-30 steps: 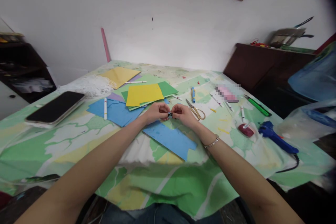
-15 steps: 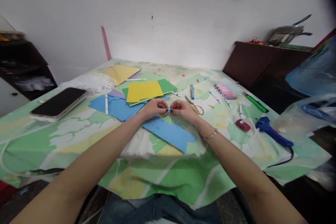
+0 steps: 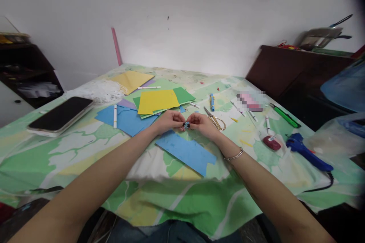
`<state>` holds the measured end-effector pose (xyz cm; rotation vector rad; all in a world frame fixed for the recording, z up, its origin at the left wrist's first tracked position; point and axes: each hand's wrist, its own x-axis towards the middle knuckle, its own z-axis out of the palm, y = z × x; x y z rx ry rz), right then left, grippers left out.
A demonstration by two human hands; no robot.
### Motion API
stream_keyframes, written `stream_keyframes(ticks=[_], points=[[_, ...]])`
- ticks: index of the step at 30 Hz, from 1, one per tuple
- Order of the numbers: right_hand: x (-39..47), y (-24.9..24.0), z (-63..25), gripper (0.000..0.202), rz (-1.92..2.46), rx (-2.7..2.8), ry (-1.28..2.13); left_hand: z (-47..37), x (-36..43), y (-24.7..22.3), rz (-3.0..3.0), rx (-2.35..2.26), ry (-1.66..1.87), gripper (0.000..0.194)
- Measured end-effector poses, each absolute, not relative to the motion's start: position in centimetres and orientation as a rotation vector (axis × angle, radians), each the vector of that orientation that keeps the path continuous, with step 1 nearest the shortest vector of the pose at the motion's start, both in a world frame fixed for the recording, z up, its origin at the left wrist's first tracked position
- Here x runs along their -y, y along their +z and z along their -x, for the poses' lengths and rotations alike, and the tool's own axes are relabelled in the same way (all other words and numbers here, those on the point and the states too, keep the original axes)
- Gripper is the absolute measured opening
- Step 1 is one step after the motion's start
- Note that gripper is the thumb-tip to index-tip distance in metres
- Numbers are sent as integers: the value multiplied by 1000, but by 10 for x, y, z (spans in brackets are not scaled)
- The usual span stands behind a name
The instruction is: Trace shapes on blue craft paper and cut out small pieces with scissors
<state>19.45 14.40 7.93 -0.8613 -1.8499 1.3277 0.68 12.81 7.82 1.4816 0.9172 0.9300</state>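
Observation:
Between my fingertips is a small blue paper piece, its exact shape too small to make out. My left hand pinches it from the left, and my right hand pinches it from the right. Dark spots show at both thumb tips. Just below the hands lies a cut sheet of blue paper with a notched right edge. Gold-handled scissors rest close beside my right hand. Left of my left hand, more blue paper lies partly under a white marker.
Yellow paper tops a stack of green sheets. A phone lies at left near white strings. At right are a blue glue gun, a green cutter knife, a dark red object and several markers.
The view has shifted slightly, so the table items sit a little differently in the picture. Both hands keep their pinch on the small blue paper piece, with fingers slightly readjusted.

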Motion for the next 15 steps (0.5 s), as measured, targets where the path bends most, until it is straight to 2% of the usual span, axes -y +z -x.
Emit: stream_keyframes(ticks=[9,15], points=[[-145,71,-191,11,930,1862,1178,-13,-120,88,-1477,-954,946,15],[-144,72,-191,12,931,1856,1194,-17,-119,90,-1495,-980,990,13]])
